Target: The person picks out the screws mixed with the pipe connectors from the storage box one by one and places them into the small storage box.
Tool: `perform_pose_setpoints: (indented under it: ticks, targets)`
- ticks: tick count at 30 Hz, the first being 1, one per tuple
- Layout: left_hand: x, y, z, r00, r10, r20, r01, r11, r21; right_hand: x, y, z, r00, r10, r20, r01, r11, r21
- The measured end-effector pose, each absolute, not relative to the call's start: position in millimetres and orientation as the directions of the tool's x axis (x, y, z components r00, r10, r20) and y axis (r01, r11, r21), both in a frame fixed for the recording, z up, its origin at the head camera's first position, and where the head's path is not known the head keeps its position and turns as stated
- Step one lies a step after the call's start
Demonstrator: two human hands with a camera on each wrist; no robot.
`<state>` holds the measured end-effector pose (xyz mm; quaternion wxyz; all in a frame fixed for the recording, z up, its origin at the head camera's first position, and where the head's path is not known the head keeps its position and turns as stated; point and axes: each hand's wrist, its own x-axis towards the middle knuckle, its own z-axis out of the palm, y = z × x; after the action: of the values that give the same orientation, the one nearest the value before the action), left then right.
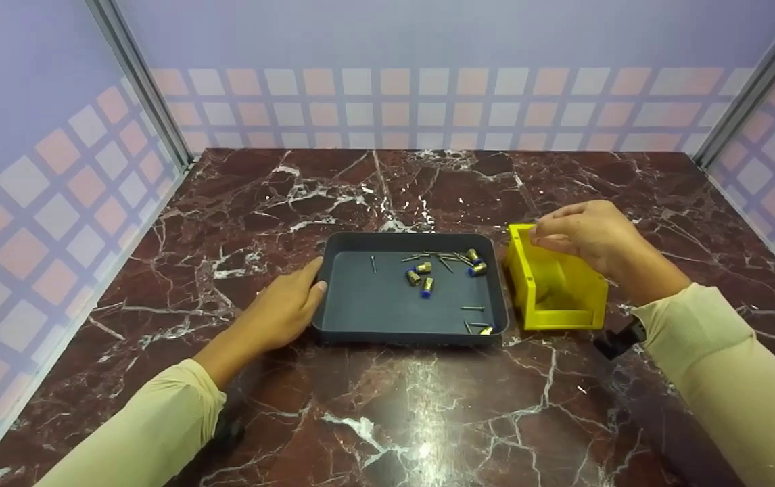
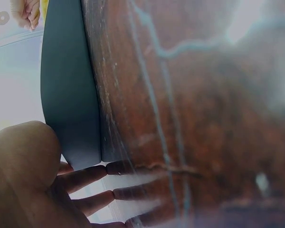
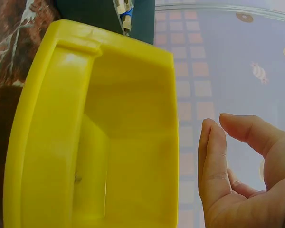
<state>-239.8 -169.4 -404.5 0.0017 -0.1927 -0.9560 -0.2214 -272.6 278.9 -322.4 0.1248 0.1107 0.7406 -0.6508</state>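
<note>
My left hand (image 1: 286, 308) rests against the left wall of a dark grey tray (image 1: 367, 308), fingers extended. In the left wrist view, its fingers lie along the table by the tray's corner. Brass fittings (image 1: 428, 287) with blue collars and several thin screws (image 1: 473, 308) lie in the tray, mostly toward its right side. Over the back of a yellow bin (image 1: 567, 318), my right hand (image 1: 587, 233) hovers with thumb and forefinger close together. A small gap shows between those tips in the right wrist view, and nothing visible is held. Part of the bin's inside is hidden.
The yellow bin stands just right of the tray on a dark red marbled table (image 1: 387, 406). Patterned panels (image 1: 394, 101) enclose the back and both sides, with metal posts (image 1: 147, 81) at the corners.
</note>
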Motion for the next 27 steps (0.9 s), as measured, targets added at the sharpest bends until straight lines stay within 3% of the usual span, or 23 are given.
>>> perform_pose_setpoints:
  ticks: [13,27]
  targets:
    - [-240.2,-168.5,-404.7,-0.928,0.36,0.09,0.363,0.829,0.425,-275.3,244.2,-319.3,-0.945,-0.052,-0.322,0.319,0.051,-0.946]
    - [-240.2,-170.8,-405.9,-0.916,0.388,0.103,0.393,0.817,0.422,-283.7,193.3,-321.1,-0.938,-0.086,-0.336,0.328,0.088,-0.94]
